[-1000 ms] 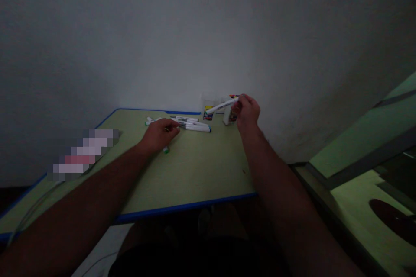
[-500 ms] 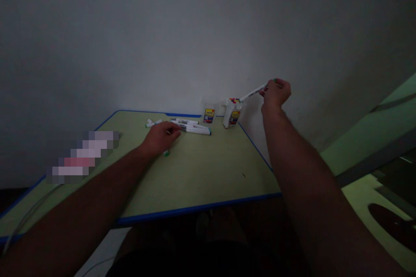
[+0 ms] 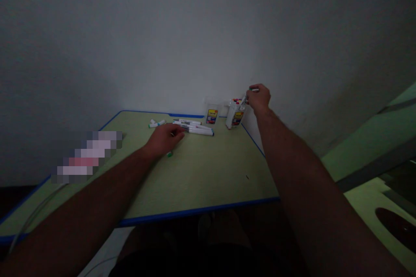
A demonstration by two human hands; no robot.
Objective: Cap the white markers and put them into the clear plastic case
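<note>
My right hand (image 3: 260, 99) pinches a white marker (image 3: 242, 100) near its green end. The marker slants down, its lower end at the open top of a clear case (image 3: 231, 117) packed with markers with coloured ends. My left hand (image 3: 165, 139) rests low over the table with its fingers curled together, beside a small pile of white markers (image 3: 200, 130). What lies between those fingers is mostly hidden. A green marker end (image 3: 169, 154) shows just below that hand.
A second clear case (image 3: 212, 115) with a yellow label stands against the wall, left of the filled one. Short white pieces, perhaps caps (image 3: 157, 124), lie behind my left hand. A blurred-out object (image 3: 87, 156) and a cable (image 3: 39, 205) are at the table's left.
My right hand has moved left and slightly down, bringing the marker steeper and closer over the filled case. The left hand has stayed nearly still, while the view has shifted slightly.
</note>
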